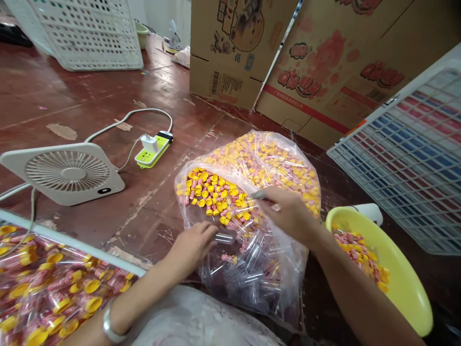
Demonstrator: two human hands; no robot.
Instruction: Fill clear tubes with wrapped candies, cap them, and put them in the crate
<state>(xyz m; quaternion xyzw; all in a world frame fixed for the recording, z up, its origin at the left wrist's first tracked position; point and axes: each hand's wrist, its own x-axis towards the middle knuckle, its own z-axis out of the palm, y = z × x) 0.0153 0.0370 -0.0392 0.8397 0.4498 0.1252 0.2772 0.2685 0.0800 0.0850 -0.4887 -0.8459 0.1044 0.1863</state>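
A large clear plastic bag (288,259) lies open on the floor, holding many small pink-and-white printed pieces with yellow caps (216,192) and, nearer me, a heap of clear plastic tubes (252,274). My left hand (196,245) is at the bag's left side with its fingers curled in. At its fingertips is a clear tube (224,238), which it seems to grip. Over the bag's opening, beside the folded rim, my right hand (283,206) has thumb and fingers pinched together. What lies between them is too small or hidden to name.
At left stand a white fan (74,173) and a green power strip (153,150) with cables. A bin of yellow-capped tubes (61,288) sits lower left. A yellow basin (403,283) is at right, by a white grid crate (406,144). Cardboard boxes (230,72) and a white basket (90,33) stand behind.
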